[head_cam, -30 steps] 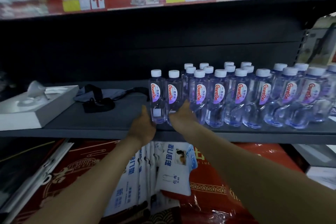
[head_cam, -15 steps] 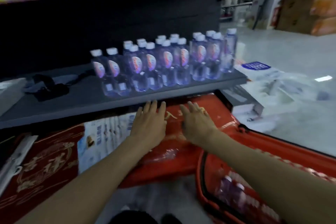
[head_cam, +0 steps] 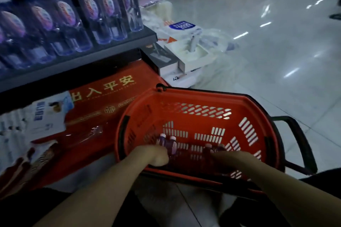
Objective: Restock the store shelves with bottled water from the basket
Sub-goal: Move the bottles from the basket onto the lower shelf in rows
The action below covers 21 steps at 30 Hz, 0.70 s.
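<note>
Lying in red basket [head_cam: 203, 96]: water bottles [head_cam: 172, 146]

Both hands down in the red basket [head_cam: 193, 97] beside the water shelf [head_cam: 110, 50].

The left hand [head_cam: 156, 155] curls round the lower ends of two bottles [head_cam: 170, 144] lying in the bottom of the basket. The right hand [head_cam: 224, 155], dim and blurred, reaches more bottles [head_cam: 212, 148] close by, its grip unclear. The basket sits on the pale floor [head_cam: 276, 61], against red packaged mats [head_cam: 114, 97] under the shelf. White-capped water bottles [head_cam: 103, 11] stand upright in rows on the shelf.
</note>
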### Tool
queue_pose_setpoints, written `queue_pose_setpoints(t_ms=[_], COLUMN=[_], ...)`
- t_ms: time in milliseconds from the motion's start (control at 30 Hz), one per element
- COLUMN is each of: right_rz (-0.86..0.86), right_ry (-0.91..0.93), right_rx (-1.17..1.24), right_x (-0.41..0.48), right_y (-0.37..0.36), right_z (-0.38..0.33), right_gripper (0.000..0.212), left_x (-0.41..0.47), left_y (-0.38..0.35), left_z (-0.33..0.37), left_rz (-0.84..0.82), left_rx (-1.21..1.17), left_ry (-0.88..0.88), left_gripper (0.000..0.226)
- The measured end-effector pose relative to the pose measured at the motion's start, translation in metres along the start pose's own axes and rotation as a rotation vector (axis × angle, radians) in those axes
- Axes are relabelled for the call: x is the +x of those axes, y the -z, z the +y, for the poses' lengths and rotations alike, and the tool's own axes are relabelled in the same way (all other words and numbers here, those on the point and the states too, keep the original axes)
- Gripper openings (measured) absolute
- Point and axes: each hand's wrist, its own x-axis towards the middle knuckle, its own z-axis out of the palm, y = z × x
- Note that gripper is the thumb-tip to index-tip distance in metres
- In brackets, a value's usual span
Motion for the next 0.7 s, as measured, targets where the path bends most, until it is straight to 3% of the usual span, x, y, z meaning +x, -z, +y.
queue_pose_setpoints(t_ms=[167,300,400,467,567,633,700], right_rz=[-0.176,-0.319,-0.284,-0.252,-0.231,-0.239,-0.266], right_ry=[-0.141,-0.313,-0.307,-0.286,-0.201,-0.075,0.091], right_rx=[0.126,0.112,0.019,-0.001,0.083,0.006,-0.006], right_x=[0.009,0.019,0.026,0.036,0.066,0.091,0.113], right_y=[0.000,0.013,0.023,0.024,0.010,-0.008,-0.029], right_z=[0.024,0.024,0.016,0.009,-0.007,-0.025,-0.050], right_gripper=[0.054,0.045,0.045,0.052,0.070,0.074,0.060], left_x=[0.019,0.036,0.052,0.070,0.096,0.104,0.123], left_y=[0.000,-0.012,-0.027,-0.044,-0.064,-0.091,-0.128], left_z=[0.004,0.011,0.006,-0.008,-0.032,-0.044,-0.056], left_rz=[-0.156,-0.449,-0.672,-0.555,-0.055,-0.056,-0.124], left_rx=[-0.025,-0.157,-0.274,-0.364,-0.459,-0.598,-0.965], left_ry=[0.020,0.104,0.145,0.173,0.250,0.341,0.396], left_gripper=[0.037,0.046,0.049,0.051,0.063,0.074,0.074])
